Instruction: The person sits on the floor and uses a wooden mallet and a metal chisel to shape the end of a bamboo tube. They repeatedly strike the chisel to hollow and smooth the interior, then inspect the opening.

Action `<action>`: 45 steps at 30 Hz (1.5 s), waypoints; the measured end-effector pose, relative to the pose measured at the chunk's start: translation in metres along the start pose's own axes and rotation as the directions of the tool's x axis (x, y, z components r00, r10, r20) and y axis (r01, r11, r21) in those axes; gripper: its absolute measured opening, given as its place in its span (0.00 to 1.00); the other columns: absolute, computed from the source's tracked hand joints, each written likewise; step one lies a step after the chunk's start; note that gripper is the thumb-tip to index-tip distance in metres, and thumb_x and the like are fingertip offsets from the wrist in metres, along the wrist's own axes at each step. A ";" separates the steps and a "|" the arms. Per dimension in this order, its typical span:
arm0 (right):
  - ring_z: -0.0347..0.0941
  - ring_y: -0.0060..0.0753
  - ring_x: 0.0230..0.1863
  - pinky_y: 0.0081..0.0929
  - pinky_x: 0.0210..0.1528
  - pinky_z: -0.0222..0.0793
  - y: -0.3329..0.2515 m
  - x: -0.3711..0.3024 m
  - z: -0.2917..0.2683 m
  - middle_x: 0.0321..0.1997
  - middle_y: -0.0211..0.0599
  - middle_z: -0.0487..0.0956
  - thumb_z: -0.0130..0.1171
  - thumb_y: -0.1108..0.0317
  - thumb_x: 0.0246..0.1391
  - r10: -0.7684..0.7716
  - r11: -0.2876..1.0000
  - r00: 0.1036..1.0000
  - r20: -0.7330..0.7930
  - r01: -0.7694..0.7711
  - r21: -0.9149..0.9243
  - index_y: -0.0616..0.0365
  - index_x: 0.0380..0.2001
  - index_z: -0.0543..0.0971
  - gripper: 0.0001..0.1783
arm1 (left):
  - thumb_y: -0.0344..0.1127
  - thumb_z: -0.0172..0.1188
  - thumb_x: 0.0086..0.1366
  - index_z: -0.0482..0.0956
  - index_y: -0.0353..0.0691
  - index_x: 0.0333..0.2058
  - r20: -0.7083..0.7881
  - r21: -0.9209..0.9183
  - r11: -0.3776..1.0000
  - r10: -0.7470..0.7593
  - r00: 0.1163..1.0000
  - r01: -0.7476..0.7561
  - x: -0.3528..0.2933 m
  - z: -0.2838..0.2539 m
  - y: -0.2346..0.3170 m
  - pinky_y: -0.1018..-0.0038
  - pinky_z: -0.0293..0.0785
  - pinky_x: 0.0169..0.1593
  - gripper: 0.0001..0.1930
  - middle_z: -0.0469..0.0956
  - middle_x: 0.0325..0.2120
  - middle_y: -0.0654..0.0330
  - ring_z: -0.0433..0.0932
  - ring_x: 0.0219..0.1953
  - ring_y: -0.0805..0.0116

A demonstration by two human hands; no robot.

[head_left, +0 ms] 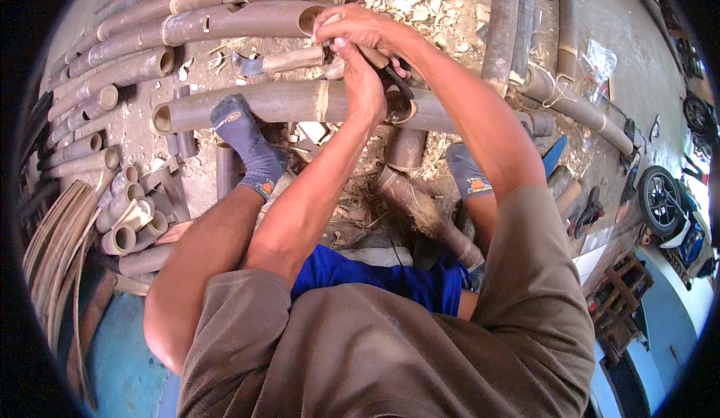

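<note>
My two hands meet beside the open end of a brown bamboo pole (pixel 247 22). My right hand (pixel 367 29) is closed, its fingertips bent together near the pole's rim. Under its palm shows a brown and dark tool (pixel 374 58), partly covered, its kind unclear. Just below, my left hand (pixel 363 80) is curled with its thumb up near the right fingers; what it grips is hidden. Both are above a thick bamboo pole (pixel 292 104) lying crosswise, which has a cut hole near my left wrist. My left foot, in a grey sock (pixel 238 127), rests on that pole.
A short-handled tool with a metal head (pixel 247 65) lies between the poles. Pale wood chips (pixel 427 13) litter the floor. More bamboo tubes (pixel 142 65) lie at the left, above split strips (pixel 56 238). Poles (pixel 501 28) lie right; a motorcycle (pixel 667 208) stands far right.
</note>
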State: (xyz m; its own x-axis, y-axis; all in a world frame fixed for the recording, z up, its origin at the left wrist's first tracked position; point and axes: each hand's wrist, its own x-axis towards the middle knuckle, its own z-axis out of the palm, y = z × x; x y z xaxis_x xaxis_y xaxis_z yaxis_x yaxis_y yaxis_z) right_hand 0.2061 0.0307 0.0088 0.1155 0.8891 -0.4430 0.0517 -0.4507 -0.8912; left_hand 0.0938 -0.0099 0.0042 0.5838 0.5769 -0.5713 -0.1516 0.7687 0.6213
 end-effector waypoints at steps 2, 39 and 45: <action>0.74 0.30 0.45 0.29 0.50 0.70 0.015 0.014 0.000 0.42 0.32 0.81 0.71 0.56 0.48 0.056 0.997 0.998 0.006 -0.056 0.056 0.57 0.40 0.85 0.20 | 0.81 0.28 0.67 0.73 0.40 0.34 -0.055 -0.027 0.999 -0.026 0.998 0.025 0.005 -0.002 -0.005 0.67 0.80 0.28 0.44 0.75 0.20 0.59 0.78 0.21 0.64; 0.76 0.26 0.30 0.24 0.30 0.77 0.042 -0.031 -0.012 0.34 0.31 0.79 0.72 0.65 0.53 -0.015 0.761 0.921 -0.390 0.264 0.593 0.58 0.42 0.82 0.16 | 0.72 0.30 0.76 0.76 0.35 0.31 0.095 0.832 0.542 0.073 0.993 -0.119 -0.005 -0.003 0.011 0.65 0.72 0.27 0.43 0.75 0.19 0.58 0.74 0.20 0.66; 0.77 0.27 0.38 0.31 0.41 0.73 0.016 -0.012 0.085 0.33 0.30 0.83 0.77 0.58 0.42 -0.261 0.956 0.954 0.150 0.277 -0.101 0.50 0.40 0.85 0.21 | 0.69 0.28 0.78 0.60 0.28 0.68 -0.387 0.278 0.890 0.448 0.806 -0.362 -0.046 -0.058 -0.057 0.65 0.60 0.70 0.44 0.69 0.61 0.44 0.65 0.66 0.60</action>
State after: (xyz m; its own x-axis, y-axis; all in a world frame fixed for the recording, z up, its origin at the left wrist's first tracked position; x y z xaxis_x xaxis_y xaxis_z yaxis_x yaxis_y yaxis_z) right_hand 0.1216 0.0193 -0.0087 -0.0521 0.9774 -0.2048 0.1812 -0.1924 -0.9644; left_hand 0.0289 -0.0645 -0.0364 0.0941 0.9163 -0.3892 -0.1248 0.3987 0.9085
